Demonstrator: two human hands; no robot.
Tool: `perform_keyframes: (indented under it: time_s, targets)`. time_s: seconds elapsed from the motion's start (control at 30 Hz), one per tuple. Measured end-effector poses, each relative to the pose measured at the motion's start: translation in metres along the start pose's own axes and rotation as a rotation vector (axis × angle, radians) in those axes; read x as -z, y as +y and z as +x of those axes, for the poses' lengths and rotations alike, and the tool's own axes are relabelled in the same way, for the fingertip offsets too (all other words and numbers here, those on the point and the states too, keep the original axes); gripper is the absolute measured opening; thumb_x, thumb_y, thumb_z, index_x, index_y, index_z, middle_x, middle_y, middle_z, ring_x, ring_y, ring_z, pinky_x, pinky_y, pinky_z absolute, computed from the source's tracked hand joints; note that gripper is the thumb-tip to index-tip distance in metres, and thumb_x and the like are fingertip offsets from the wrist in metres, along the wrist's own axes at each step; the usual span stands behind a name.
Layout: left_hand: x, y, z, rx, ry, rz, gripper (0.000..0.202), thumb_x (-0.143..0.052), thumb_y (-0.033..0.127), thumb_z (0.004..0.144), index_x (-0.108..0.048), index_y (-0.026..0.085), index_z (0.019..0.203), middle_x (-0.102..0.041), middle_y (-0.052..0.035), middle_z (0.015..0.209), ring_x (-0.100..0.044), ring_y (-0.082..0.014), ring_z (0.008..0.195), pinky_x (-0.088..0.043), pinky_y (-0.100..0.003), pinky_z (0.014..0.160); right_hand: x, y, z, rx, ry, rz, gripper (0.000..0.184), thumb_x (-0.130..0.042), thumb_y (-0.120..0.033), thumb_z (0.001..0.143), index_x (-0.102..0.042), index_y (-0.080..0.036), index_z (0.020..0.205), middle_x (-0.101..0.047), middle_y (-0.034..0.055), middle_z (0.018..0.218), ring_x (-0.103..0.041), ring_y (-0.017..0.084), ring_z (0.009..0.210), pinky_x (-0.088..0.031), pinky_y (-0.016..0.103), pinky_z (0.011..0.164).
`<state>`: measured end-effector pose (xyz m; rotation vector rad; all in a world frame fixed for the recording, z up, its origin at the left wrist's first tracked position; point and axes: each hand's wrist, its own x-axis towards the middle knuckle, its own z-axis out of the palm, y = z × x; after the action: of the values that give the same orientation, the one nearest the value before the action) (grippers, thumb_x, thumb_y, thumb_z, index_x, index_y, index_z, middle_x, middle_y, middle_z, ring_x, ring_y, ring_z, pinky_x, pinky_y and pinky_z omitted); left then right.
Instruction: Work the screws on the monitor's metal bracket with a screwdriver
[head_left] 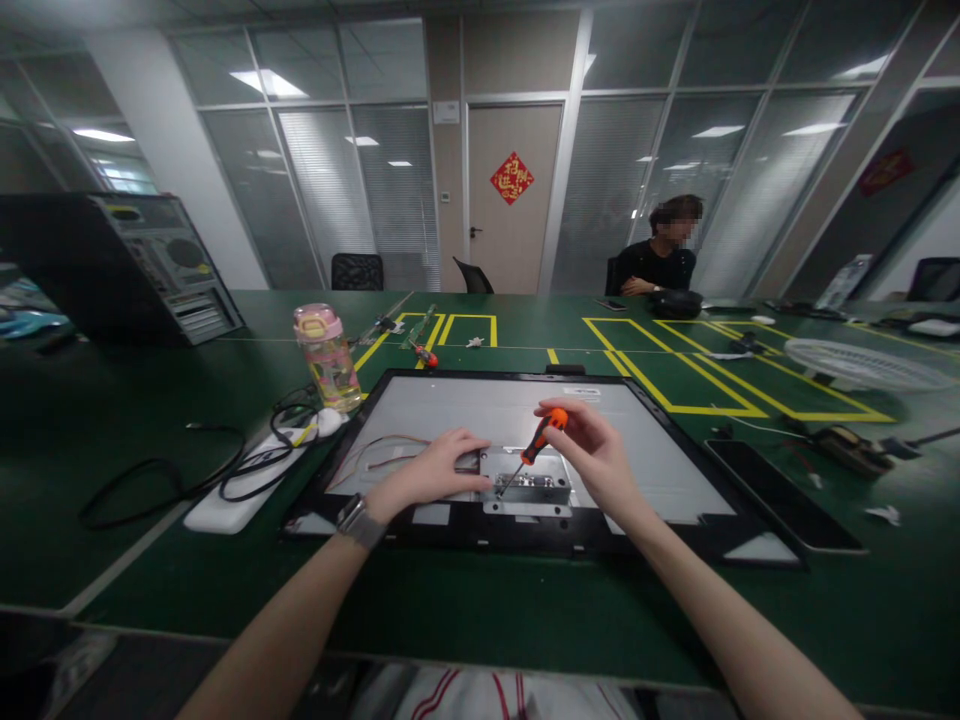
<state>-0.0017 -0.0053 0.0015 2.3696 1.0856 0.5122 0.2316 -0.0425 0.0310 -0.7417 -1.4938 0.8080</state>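
A screwdriver (pixel 546 434) with an orange and black handle is held in my right hand (pixel 596 455), fingers round the handle. Its shaft slants down to the left, and the tip meets a metal bracket (pixel 559 492) near the bracket's left side. My left hand (pixel 431 470) rests at the left edge of this bracket, thumb and fingers apart, fingertips touching it. Under both hands lies a flat display panel (pixel 637 440), grey backed with a black frame. Thin wires (pixel 382 447) run across its left part. Whether the tip sits in a screw, I cannot tell.
Left of the panel are a white power strip (pixel 225 505), black cables (pixel 161 515) and a pink-lidded bottle (pixel 330 360). A computer case (pixel 124 265) stands further left. A black phone-like slab (pixel 780 495) lies right. Another person (pixel 664 255) sits across the green table (pixel 465 590).
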Motion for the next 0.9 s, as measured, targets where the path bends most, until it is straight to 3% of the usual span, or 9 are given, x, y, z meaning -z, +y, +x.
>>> perform_keyframes:
  time_s: [0.27, 0.9]
  targets:
    - [0.0004, 0.0023, -0.0005, 0.000, -0.002, -0.012, 0.058, -0.062, 0.051, 0.079, -0.051, 0.024, 0.129, -0.052, -0.0062, 0.113, -0.051, -0.0232, 0.108, -0.038, -0.033, 0.097, 0.0036, 0.0063, -0.0007, -0.011, -0.006, -0.239, 0.020, -0.064, -0.034, 0.080, -0.060, -0.021, 0.095, -0.067, 0.0043, 0.082, -0.063, 0.019, 0.073, -0.051, 0.037, 0.072]
    - [-0.0013, -0.0017, 0.0003, -0.006, 0.002, -0.013, 0.057, -0.064, 0.049, 0.079, -0.051, 0.025, 0.129, -0.052, -0.0059, 0.114, -0.050, -0.0231, 0.109, -0.037, -0.033, 0.098, 0.0003, 0.0083, -0.0022, 0.011, 0.041, -0.232, 0.021, -0.064, -0.033, 0.080, -0.058, -0.020, 0.095, -0.061, 0.0025, 0.078, -0.062, 0.017, 0.068, -0.052, 0.031, 0.063]
